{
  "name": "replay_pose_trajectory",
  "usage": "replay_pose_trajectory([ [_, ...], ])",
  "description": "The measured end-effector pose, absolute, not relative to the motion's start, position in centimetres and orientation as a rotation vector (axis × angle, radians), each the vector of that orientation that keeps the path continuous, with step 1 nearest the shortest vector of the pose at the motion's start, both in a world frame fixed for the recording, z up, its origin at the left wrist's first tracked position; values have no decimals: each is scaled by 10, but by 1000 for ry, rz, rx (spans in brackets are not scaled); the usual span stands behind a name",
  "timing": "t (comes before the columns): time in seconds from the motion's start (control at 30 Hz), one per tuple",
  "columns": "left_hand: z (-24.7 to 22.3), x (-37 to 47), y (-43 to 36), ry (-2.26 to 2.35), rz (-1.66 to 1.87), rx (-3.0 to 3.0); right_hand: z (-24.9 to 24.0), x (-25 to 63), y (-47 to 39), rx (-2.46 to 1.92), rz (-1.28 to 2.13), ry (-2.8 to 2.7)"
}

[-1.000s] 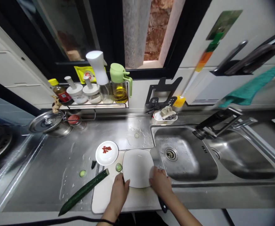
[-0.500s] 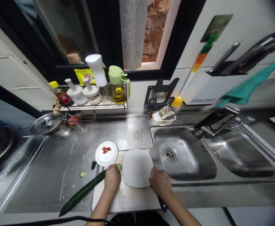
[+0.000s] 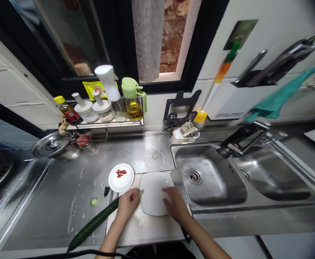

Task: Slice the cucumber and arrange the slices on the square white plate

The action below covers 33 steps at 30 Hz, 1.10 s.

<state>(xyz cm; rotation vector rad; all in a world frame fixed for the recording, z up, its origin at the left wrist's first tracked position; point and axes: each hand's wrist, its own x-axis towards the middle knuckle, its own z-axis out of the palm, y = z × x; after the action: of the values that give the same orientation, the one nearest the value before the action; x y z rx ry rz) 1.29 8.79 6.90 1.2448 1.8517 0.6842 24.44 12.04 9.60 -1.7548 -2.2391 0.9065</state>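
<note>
My left hand [image 3: 129, 203] pinches a small pale cucumber slice [image 3: 140, 193], seen nearly edge-on, at the left rim of a white square plate [image 3: 154, 196]. A long green cucumber [image 3: 94, 223] runs from beside that hand down to the lower left; its near end is hidden. Over the plate's right side, my right hand [image 3: 175, 204] is open with fingers apart; whether it touches the plate I cannot tell. Beneath the right hand lies a kitchen knife, its blade [image 3: 176, 178] and black handle [image 3: 185, 235] showing. Plate and knife rest on a light cutting board [image 3: 146, 230].
A round white plate [image 3: 129, 182] with red pieces stands behind my left hand. A cucumber slice [image 3: 94, 201] and a dark green end piece [image 3: 107, 190] lie left. The double sink [image 3: 211, 198] is right; a lidded pot [image 3: 68, 153] and condiment shelf [image 3: 106, 124] stand behind.
My right hand has moved left from the plate's right edge to over the plate, its fingers opening. My left hand has lifted the cucumber slice up to the plate's left rim.
</note>
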Motion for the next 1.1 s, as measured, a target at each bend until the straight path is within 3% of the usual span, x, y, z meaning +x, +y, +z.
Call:
replay_pose_trajectory([
  [0.23,90,38,97,1489,683,1125,97,217,133,-1443,1253,-2024],
  [0.63,83,61,103,1112,669,192,120,225,132,-1336,1134,-2162],
  [1.1,66,63,141,1304,699,428,95,231,137,-1642,1334,-1738],
])
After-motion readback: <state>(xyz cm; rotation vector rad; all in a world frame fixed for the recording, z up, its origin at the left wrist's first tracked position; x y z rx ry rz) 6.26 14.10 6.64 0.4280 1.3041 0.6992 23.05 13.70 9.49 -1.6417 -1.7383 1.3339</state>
